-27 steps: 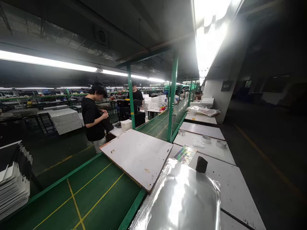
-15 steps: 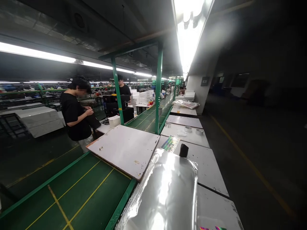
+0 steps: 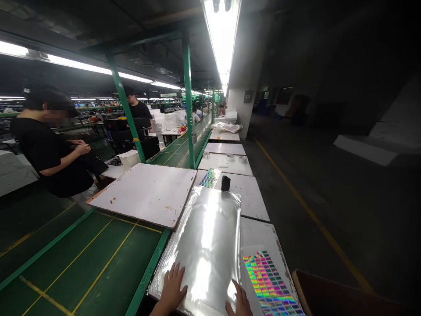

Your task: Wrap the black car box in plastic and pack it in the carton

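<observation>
A shiny silver sheet, maybe film or a stack in clear wrap (image 3: 217,232), lies lengthwise on the table in front of me. My left hand (image 3: 173,287) rests on its near left edge, fingers spread. At the near right edge, my right hand (image 3: 239,300) touches the sheet with its fingers apart. Neither hand grips anything. Just right of my right hand lies a sheet of rainbow holographic stickers (image 3: 271,283). Past the far end of the silver sheet are a small black block (image 3: 225,183) and a second holographic sticker sheet (image 3: 210,177).
A white board (image 3: 148,191) bridges the green conveyor (image 3: 95,267) at my left. Tape rolls (image 3: 230,157) sit on a farther table. Green posts (image 3: 187,101) rise beside the belt. One co-worker (image 3: 49,145) stands across it, another (image 3: 140,109) beyond. A brown edge (image 3: 302,289) is low right.
Both my hands have come into view onto the near end of the silver sheet. My view has turned right and tilted down, showing the near holographic sticker sheet more fully.
</observation>
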Motion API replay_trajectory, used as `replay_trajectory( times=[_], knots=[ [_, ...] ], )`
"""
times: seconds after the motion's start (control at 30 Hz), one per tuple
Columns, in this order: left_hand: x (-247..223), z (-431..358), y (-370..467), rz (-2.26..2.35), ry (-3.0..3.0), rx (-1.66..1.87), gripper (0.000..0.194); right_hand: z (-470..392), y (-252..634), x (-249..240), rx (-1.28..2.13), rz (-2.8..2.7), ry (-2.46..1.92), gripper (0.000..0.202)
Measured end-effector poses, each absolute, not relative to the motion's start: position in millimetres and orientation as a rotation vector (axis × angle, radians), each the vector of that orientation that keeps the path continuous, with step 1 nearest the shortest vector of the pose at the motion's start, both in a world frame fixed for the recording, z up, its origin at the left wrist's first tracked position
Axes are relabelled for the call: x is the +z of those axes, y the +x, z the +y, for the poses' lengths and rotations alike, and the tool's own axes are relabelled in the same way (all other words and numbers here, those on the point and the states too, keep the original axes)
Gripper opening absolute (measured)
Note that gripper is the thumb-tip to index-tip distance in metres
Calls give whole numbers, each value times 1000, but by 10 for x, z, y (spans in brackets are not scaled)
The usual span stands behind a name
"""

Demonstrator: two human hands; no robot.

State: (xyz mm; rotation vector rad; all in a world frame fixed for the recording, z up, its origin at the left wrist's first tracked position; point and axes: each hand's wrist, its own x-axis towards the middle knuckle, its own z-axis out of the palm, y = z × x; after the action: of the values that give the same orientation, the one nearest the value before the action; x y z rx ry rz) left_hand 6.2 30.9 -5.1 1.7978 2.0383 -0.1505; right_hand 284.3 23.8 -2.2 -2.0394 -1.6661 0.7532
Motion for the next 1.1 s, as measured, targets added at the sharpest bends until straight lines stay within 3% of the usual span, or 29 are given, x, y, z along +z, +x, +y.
replay_trajectory(
  times=[0.13, 0.33, 0.5, 0.63, 0.97, 1.1],
  knots=[
    [-53, 237, 49, 1912, 1853, -265, 71, 265, 2904, -180, 883, -1812, -2133, 73],
    [81, 104, 47, 1896, 1893, -301, 68, 215, 2895, -196, 860, -1684, -2210, 80],
    [149, 4, 60, 1882, 1902, -307, 69, 178, 2919, -108, 802, -1387, -2259, 60],
    [156, -85, 79, 1872, 1875, -323, 72, 132, 2987, -50, 952, -1243, -2183, 15],
    [-242, -238, -49, 1765, 1981, -231, 78, -107, 3145, -183, 1033, -1206, -2217, 33],
    [-503, -297, -62, 1624, 2069, -183, 55, -147, 3160, -166, 1066, -1202, -2159, 31]
  ],
)
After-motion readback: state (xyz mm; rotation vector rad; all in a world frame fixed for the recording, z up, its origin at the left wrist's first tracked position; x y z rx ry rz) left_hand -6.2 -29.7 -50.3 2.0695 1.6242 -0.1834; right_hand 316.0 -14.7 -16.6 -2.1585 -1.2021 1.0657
